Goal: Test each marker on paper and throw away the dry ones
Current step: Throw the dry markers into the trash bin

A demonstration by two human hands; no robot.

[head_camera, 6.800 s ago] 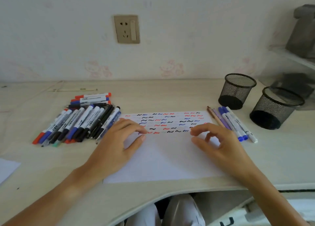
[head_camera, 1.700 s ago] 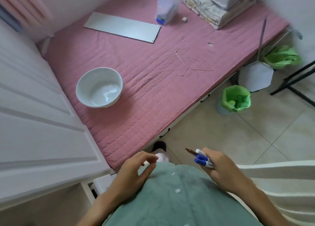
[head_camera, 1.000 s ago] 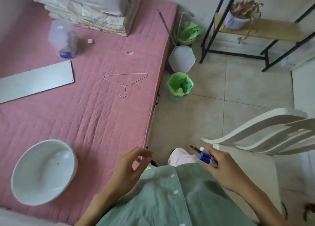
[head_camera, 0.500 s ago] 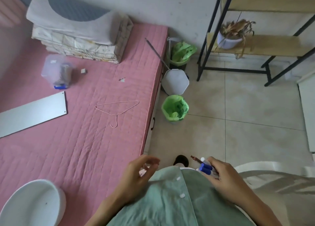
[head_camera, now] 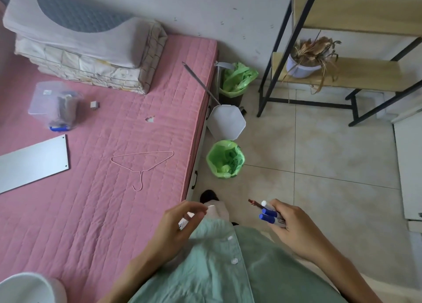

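fingers (head_camera: pixel 287 213) of the right hand (head_camera: pixel 294 227) curl round a small bundle of markers (head_camera: pixel 270 214), gripping them with the capped ends pointing forward and left: two blue caps side by side, a white-tipped one just above them, and a thin brown stick-like piece jutting out farthest. that hand is held low in front of the body, above the tiled floor (head_camera: pixel 319 154), wrist bent slightly inward. the left hand (head_camera: pixel 175 225) holds nothing; its fingers are loosely bent and spread, thumb apart from the forefinger, palm turned toward the green shirt (head_camera: pixel 217 268) at the person's waist.

ahead of the markers, well apart, a small bin lined with a green bag (head_camera: pixel 225 159) stands on the floor just beside the edge of the pink quilted mattress (head_camera: pixel 114 143). beyond it sit a white octagonal lid (head_camera: pixel 227 122) and a second green-bagged bin (head_camera: pixel 235 81). a wire hanger (head_camera: pixel 141 165) lies on the mattress. a potted dry plant (head_camera: pixel 308 58) is on the metal-framed shelf (head_camera: pixel 342 72).
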